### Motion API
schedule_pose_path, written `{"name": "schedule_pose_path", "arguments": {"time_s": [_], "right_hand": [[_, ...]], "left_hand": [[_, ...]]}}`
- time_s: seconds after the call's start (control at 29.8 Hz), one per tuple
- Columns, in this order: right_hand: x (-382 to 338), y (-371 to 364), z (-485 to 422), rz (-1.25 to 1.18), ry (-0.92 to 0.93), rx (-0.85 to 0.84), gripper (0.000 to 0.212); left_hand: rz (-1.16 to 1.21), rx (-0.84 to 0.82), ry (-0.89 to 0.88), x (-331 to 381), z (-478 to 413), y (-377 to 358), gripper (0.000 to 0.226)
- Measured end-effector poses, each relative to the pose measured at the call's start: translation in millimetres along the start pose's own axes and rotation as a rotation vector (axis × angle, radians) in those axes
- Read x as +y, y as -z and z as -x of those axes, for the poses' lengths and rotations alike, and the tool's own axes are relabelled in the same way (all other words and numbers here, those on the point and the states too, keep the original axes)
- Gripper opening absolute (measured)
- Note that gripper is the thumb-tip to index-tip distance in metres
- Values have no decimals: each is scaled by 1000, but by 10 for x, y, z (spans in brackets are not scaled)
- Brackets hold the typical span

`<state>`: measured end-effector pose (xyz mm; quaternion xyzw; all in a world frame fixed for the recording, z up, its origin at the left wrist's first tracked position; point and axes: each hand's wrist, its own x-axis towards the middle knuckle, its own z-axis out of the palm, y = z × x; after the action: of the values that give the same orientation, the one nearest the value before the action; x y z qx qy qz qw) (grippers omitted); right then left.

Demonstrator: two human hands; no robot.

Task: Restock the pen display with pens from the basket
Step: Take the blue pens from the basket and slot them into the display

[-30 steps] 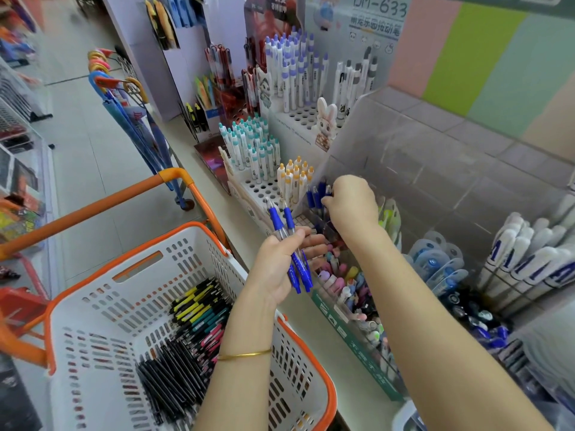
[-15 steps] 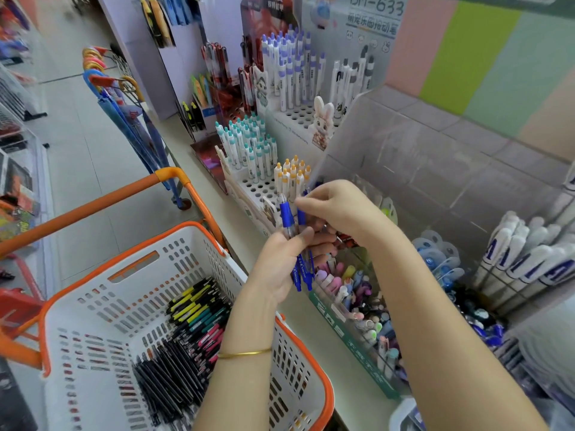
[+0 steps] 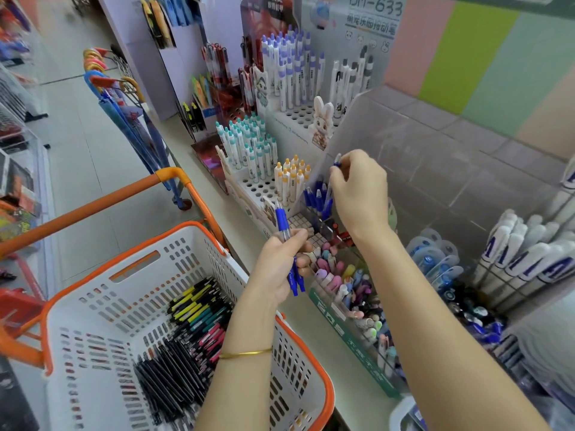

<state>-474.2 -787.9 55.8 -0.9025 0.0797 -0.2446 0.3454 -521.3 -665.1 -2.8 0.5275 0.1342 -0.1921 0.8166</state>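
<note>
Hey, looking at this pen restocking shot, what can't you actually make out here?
Head view:
- Right hand hides most of the pen it pinches, and the slot beneath.
- Left hand covers the blue pens it grips; one or two, unclear.
- Basket: near end cut off by the bottom edge.
- Green label strip: text too blurred to read.

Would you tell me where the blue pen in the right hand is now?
Head view, right of centre: the right hand pinches the blue pen at the clear display, beside the standing blue pens and right of the yellow-capped pens.
</note>
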Motion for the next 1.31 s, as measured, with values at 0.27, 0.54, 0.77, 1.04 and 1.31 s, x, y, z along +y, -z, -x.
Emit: {"name": "schedule_pose_path", "arguments": {"time_s": [0.27,0.54,0.77,1.04,1.31], "right_hand": [[124,-225,-21,315,-98,-346,11],[-6,16,33,-43,-86,-294,19],[-64,155,115,-271,-120,-467,12],[65,-27,-1,-118,-10,-20,11],[105,-228,-5,379,-110,-412,7]], "left_hand": [[49,-25,4,64,32,-14,8],[-93,-63,-102,77,61,-17,13],[-103,-108,-74,96,106,-81,21],[-90,107,2,53,31,-39,4],[-64,76,-59,61,36,-46,19]]}}
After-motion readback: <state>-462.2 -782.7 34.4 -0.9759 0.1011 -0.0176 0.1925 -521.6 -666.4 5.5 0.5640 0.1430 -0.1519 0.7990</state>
